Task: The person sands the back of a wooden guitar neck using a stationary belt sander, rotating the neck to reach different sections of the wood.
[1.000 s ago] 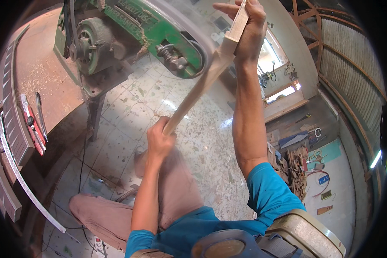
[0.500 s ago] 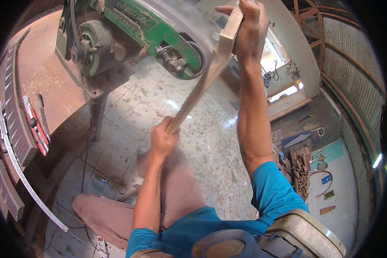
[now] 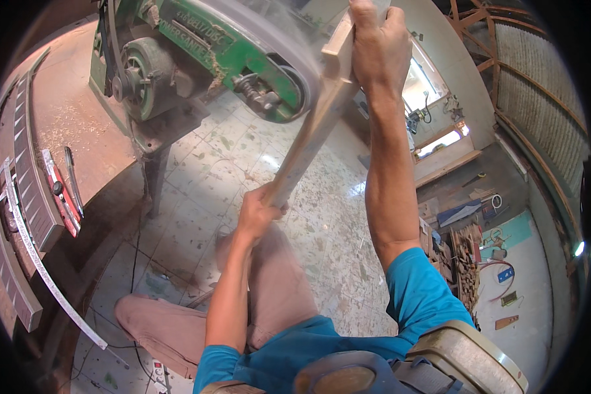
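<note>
A long pale piece of wood (image 3: 308,141) with a thick, stepped block at its far end slants across the middle of the view. My left hand (image 3: 259,213) is closed around its near end, above my knee. At the top, my right hand (image 3: 382,49) grips the far end by the block, fingers partly cut off by the picture's edge. Against the wood's left side lies the rounded end of a green belt sander (image 3: 269,88), its grey belt curving round there. Fine dust hazes the air near the belt. The exact contact spot is hard to make out.
On the workbench (image 3: 79,125) at left are sawdust, a red cutter knife (image 3: 60,197), a dark slim tool (image 3: 73,177), a white measuring strip (image 3: 46,276) and long curved strips (image 3: 29,184). Cords and a power strip (image 3: 159,375) lie on the tiled floor. Stacked wood (image 3: 466,262) stands at right.
The wood has rolled in my hands, so more of its broad side shows. Its far block has shifted slightly left, while my left hand has moved a little right. Both hands keep their hold.
</note>
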Tool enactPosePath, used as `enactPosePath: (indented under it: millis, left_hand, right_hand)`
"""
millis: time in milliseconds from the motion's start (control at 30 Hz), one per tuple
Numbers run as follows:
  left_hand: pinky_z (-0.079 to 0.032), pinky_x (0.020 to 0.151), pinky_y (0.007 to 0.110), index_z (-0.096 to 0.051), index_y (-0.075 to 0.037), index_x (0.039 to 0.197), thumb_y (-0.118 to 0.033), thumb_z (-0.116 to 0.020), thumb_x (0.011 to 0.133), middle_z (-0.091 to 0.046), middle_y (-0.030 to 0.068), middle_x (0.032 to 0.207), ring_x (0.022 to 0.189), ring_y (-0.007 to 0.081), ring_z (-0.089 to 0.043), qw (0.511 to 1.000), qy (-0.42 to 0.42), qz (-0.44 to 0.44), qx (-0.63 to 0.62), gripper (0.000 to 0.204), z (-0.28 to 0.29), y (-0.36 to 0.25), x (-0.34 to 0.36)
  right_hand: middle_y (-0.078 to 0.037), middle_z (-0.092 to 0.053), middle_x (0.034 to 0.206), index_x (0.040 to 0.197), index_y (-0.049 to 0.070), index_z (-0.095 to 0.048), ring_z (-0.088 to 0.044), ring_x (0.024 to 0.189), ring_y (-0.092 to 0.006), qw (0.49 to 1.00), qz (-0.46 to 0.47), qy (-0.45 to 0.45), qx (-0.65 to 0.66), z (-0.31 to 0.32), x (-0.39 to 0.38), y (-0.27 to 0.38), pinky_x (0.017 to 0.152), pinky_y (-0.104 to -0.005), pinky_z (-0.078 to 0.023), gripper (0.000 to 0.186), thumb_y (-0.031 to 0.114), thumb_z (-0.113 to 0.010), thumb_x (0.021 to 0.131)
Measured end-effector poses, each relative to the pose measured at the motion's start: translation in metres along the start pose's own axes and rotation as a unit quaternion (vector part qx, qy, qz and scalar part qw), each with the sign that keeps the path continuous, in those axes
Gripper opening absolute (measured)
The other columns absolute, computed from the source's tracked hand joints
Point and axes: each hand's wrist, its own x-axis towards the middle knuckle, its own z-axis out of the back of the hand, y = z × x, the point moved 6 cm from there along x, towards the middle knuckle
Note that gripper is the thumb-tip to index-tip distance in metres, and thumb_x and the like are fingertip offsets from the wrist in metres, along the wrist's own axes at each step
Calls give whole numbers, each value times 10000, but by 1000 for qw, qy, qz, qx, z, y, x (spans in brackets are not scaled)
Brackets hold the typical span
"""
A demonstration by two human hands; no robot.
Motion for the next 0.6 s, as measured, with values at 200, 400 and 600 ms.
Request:
enactPosePath:
  millis: [200, 400, 600]
  left_hand:
    - [-504, 706, 334, -652, 53, 974, -52, -582, 598, -659, 100, 792, 743, 199, -621, 999, 11, 13, -41, 396, -5, 5, 3]
    - [-525, 721, 410, -652, 35, 1008, -54, -598, 735, -695, 240, 898, 801, 393, -686, 960, -154, -103, 211, 293, 10, -21, -12]
    - [-487, 772, 506, -601, -3, 1045, -8, -576, 719, -647, 234, 912, 846, 463, -615, 875, -299, -179, 336, 327, 13, -31, -48]
  right_hand:
    - [-305, -706, 925, 1120, -44, -603, -698, 915, -467, 999, -22, 31, -22, -4, -1, 7, 813, -532, -517, 588, 529, -575, 990]
    - [-276, -737, 1042, 1192, -24, -566, -715, 1012, -379, 889, -18, 125, 440, -43, 0, -16, 1009, -499, -484, 553, 490, -498, 1000]
    - [-269, -739, 1057, 1174, -35, -621, -696, 1066, -471, 694, 95, 197, 686, -57, -1, -24, 1180, -600, -336, 558, 478, -494, 996]
